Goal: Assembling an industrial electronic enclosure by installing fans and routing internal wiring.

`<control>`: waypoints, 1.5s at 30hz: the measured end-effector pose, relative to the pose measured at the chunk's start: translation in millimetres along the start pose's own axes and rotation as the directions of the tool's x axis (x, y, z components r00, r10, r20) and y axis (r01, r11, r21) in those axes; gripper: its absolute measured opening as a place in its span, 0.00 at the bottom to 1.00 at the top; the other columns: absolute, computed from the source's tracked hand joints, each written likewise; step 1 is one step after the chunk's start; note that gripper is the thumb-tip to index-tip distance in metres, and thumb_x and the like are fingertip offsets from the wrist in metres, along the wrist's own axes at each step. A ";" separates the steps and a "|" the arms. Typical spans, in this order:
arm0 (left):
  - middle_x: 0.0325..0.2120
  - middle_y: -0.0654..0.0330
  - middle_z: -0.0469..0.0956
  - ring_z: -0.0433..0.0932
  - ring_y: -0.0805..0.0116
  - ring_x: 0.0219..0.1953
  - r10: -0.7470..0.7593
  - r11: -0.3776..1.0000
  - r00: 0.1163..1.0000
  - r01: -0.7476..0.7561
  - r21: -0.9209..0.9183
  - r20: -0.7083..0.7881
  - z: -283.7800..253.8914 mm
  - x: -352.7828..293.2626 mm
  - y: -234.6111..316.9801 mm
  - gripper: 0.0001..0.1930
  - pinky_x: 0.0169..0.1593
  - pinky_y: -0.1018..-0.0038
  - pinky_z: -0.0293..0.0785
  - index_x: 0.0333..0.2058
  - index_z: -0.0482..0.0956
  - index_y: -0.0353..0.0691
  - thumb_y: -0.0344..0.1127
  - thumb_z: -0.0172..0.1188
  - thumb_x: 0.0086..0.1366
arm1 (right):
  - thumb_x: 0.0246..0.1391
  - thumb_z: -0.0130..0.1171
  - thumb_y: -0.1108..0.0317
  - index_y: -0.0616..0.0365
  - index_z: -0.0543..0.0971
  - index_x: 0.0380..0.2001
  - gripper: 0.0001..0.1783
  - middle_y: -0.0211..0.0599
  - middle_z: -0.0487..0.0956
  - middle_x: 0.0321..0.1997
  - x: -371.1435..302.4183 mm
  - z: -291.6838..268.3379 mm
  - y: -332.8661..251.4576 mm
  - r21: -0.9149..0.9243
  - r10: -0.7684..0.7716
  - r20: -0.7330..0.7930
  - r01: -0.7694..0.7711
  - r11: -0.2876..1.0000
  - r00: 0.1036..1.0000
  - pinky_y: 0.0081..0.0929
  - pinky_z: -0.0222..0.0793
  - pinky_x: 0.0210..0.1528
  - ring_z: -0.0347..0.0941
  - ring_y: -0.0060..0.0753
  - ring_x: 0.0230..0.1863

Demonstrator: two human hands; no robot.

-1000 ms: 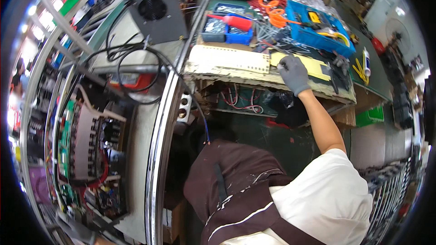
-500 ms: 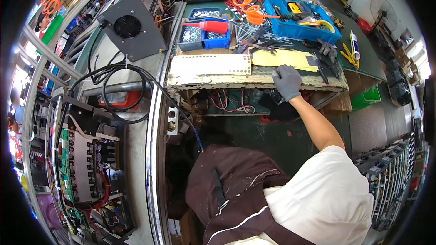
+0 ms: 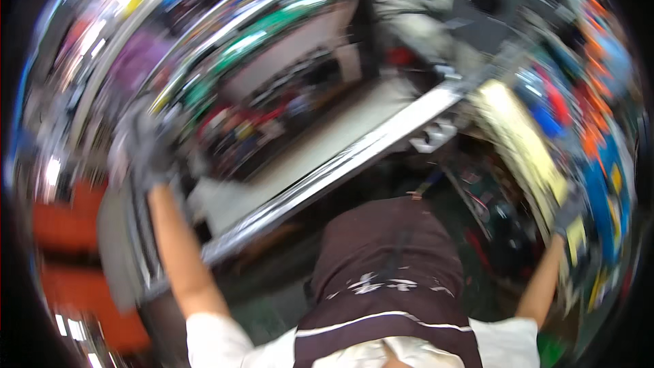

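Motion smears the whole head view. My left hand (image 3: 148,146), in a grey glove, is stretched out at the left, beside the near end of an open electronic unit (image 3: 293,88) with green boards and coloured wires. Whether it touches the unit or holds anything is too blurred to tell. At the right, my right hand (image 3: 571,211), also gloved in grey, is at the workbench edge by a pale yellow strip (image 3: 521,136). Its fingers are smeared, and I cannot see anything in them.
A shiny metal rail (image 3: 340,170) crosses in front of me. Beyond it stands a dark box with a fan (image 3: 487,17). On the bench are a blue tray (image 3: 606,194), a red bottle (image 3: 555,99) and an orange coiled hose (image 3: 591,119). Orange-red bins (image 3: 65,225) are at far left.
The view has swung left, so the bench now lies at the right and the electronic unit is nearer the middle. My left arm has come into view, reaching out. My right hand stays by the bench edge.
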State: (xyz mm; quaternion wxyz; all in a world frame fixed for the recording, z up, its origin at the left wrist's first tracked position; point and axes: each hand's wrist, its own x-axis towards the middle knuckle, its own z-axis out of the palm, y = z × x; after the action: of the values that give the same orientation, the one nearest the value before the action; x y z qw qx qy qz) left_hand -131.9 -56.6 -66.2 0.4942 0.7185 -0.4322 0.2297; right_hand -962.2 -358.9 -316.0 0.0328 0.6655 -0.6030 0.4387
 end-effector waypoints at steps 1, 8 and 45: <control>0.42 0.57 0.77 0.75 0.65 0.44 0.235 0.967 0.972 -0.231 0.108 -0.022 -4.5 12.2 -14.2 0.12 0.51 0.69 0.69 0.43 0.78 0.39 0.36 0.53 0.65 | 0.63 0.51 0.59 0.61 0.74 0.54 0.21 0.40 0.78 0.51 32.8 16.9 -11.6 0.050 -0.041 0.011 0.040 0.998 0.999 0.31 0.65 0.56 0.72 0.34 0.53; 0.26 0.55 0.76 0.76 0.58 0.31 0.293 0.950 0.952 -0.280 0.136 -0.085 -5.3 22.4 3.7 0.15 0.37 0.69 0.70 0.30 0.77 0.36 0.44 0.59 0.63 | 0.57 0.56 0.61 0.59 0.64 0.62 0.31 0.50 0.68 0.62 165.9 118.3 -52.4 -0.005 -0.046 0.320 0.050 0.999 0.946 0.35 0.59 0.61 0.66 0.47 0.60; 0.18 0.61 0.64 0.63 0.73 0.22 0.326 0.945 0.936 -0.325 0.027 -0.135 -1.0 12.6 20.0 0.14 0.29 0.76 0.63 0.25 0.70 0.34 0.38 0.54 0.67 | 0.34 0.72 0.76 0.57 0.69 0.46 0.32 0.42 0.74 0.46 -128.0 177.8 -575.1 0.952 -0.656 0.194 0.022 0.306 0.730 0.34 0.67 0.53 0.72 0.41 0.48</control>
State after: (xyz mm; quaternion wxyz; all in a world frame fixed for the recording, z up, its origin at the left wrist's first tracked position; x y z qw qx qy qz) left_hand -142.2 -63.4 -46.0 0.4767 0.6205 -0.5094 0.3583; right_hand -373.0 -206.0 -225.6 -0.4143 0.7828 -0.0756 0.4580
